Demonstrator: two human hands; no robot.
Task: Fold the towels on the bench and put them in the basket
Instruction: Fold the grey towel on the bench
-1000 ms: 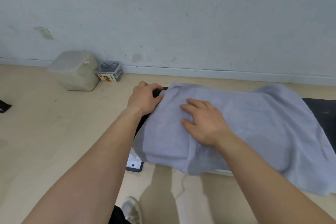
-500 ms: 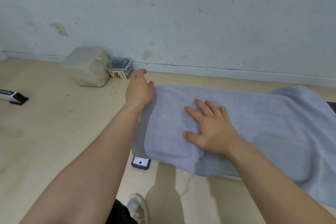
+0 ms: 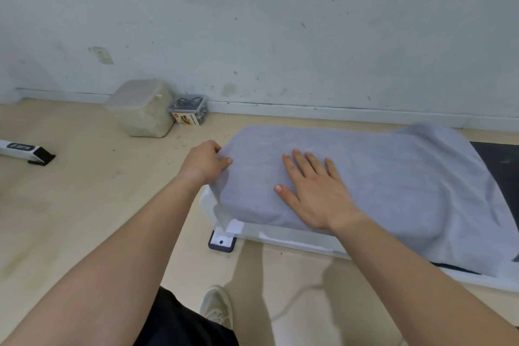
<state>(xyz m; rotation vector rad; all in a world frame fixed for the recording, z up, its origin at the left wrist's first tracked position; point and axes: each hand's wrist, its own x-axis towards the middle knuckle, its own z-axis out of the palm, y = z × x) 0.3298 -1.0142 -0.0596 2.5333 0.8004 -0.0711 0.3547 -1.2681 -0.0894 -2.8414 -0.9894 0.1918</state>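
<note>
Pinching left end of pale lilac terry towel [image 3: 393, 177] with left grip [image 3: 205, 163]; pressing its middle with flat, released right grip [image 3: 311, 191], on black padded worktop [image 3: 500, 160].

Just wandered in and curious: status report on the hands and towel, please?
Left hand gripping towel edge. Right hand flat on top. Towel draped over bench. No obstruction seen.

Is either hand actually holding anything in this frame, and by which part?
The left hand grips the grey towel by the edge at its left end. The right hand lies flat on top and grips nothing.
</note>
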